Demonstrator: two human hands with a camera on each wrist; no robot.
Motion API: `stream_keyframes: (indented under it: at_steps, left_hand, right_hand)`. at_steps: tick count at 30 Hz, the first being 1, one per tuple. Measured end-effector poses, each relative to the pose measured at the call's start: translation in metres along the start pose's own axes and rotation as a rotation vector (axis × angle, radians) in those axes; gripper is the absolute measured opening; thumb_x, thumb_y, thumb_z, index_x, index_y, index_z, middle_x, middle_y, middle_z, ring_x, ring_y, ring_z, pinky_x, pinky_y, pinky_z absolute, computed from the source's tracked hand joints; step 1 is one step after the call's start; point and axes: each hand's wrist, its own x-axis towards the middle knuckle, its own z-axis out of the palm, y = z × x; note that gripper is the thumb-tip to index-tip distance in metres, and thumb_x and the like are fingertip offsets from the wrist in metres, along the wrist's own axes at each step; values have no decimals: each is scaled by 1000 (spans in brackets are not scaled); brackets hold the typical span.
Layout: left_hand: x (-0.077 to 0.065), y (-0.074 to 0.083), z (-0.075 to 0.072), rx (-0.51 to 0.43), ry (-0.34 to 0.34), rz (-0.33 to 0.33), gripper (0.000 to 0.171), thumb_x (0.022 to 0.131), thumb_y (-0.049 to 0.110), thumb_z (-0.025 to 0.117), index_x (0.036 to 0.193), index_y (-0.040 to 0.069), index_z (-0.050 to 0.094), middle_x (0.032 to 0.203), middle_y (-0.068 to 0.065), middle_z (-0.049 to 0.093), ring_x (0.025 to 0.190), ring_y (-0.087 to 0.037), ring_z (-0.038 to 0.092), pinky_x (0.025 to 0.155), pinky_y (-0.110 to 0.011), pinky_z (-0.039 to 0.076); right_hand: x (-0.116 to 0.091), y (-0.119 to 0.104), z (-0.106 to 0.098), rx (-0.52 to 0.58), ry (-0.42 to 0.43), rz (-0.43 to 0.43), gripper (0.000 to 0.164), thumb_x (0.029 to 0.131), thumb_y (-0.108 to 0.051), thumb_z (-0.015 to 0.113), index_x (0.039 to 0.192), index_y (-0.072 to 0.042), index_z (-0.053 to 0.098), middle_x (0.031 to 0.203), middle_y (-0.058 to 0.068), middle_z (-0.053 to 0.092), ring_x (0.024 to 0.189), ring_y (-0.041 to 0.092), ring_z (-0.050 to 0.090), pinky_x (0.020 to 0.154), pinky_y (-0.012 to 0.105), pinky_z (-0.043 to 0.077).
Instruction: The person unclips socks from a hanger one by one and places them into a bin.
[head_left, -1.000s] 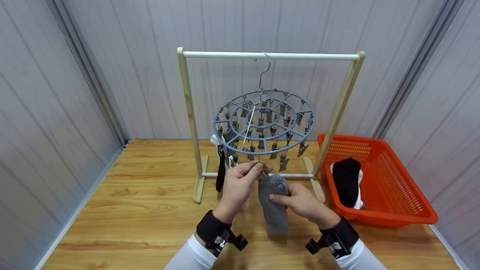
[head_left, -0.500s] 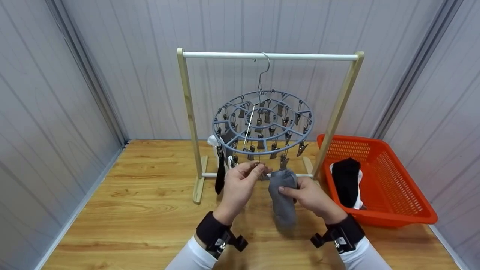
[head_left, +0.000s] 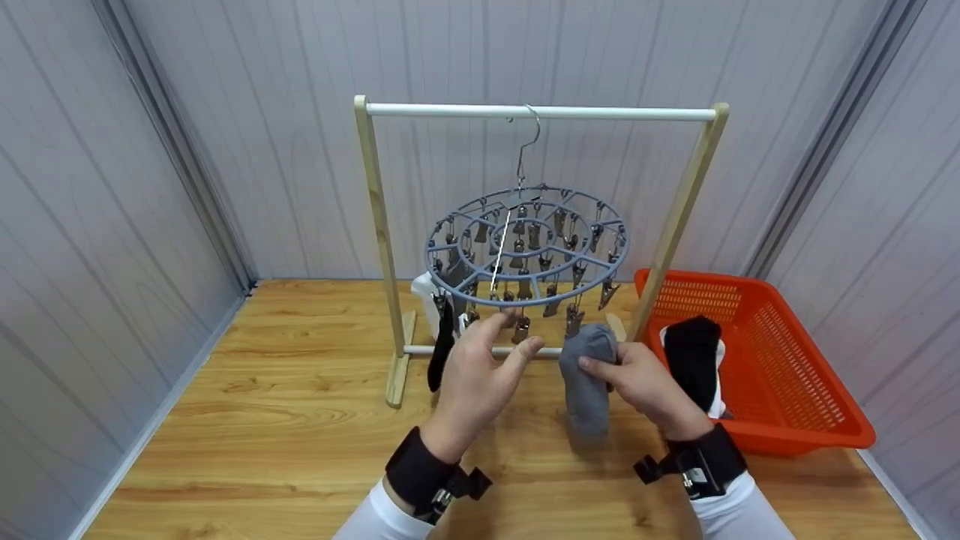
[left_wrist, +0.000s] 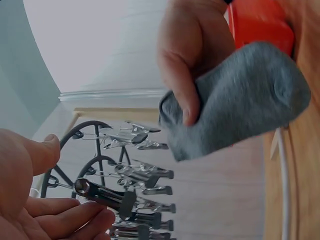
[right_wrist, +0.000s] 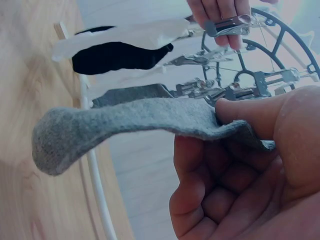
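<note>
My right hand (head_left: pixel 643 384) pinches a grey sock (head_left: pixel 586 375) near its cuff, thumb on top; in the right wrist view the sock (right_wrist: pixel 110 127) droops toward its toe end. My left hand (head_left: pixel 480 371) is beside a metal clip (head_left: pixel 521 330) at the front of the round hanger, thumb and fingers spread apart. In the left wrist view that clip (left_wrist: pixel 107 197) lies against the fingers, and the thumb is away from it. The blue-grey round hanger (head_left: pixel 529 300) hangs by its hook from the rack's white bar (head_left: pixel 615 112), with several clips dangling.
Black, white and grey socks hang at the hanger's left side, among them a black sock (head_left: pixel 444 345). An orange basket (head_left: pixel 810 375) to the right holds a black sock (head_left: pixel 691 364) over something white. The wooden rack post (head_left: pixel 679 225) stands between hanger and basket.
My left thumb and fingers have parted from their pinch at the front clip. The right hand has carried the grey sock rightward and slightly up, away from the left hand.
</note>
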Motion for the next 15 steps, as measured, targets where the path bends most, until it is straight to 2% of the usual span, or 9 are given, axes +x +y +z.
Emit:
stream_keyframes:
  at_steps: [4, 8, 12, 15]
  left_hand:
    - [3, -2, -4, 112, 112, 152, 44, 101, 30, 85, 129, -1, 75, 120, -12, 80, 111, -26, 73, 96, -42, 61]
    - [7, -4, -7, 138, 201, 260, 30, 100, 24, 87, 119, 2, 78, 110, -8, 82, 101, -24, 72, 88, -39, 60]
    - [10, -6, -11, 142, 262, 330, 19, 100, 20, 86, 110, 5, 79, 102, -3, 80, 94, -22, 70, 82, -37, 56]
    - [13, -6, -13, 162, 302, 363, 16, 100, 17, 86, 108, 4, 79, 101, -4, 78, 93, -23, 68, 83, -37, 55]
  right_hand:
    - [-1, -1, -7, -26, 55, -6, 26, 108, -23, 77, 104, 3, 79, 96, 9, 78, 84, 20, 68, 72, 30, 58]
    - [-2, -2, -14, -40, 89, -8, 25, 107, -21, 78, 97, 1, 76, 90, 6, 73, 82, 20, 66, 70, 30, 56]
    - [-2, -3, -23, -22, 104, 11, 25, 108, -23, 76, 107, 2, 79, 101, 10, 77, 89, 21, 69, 76, 32, 60]
    - [-4, -4, -31, 9, 121, 45, 30, 109, -25, 75, 120, 3, 78, 117, 13, 80, 99, 21, 73, 85, 32, 62]
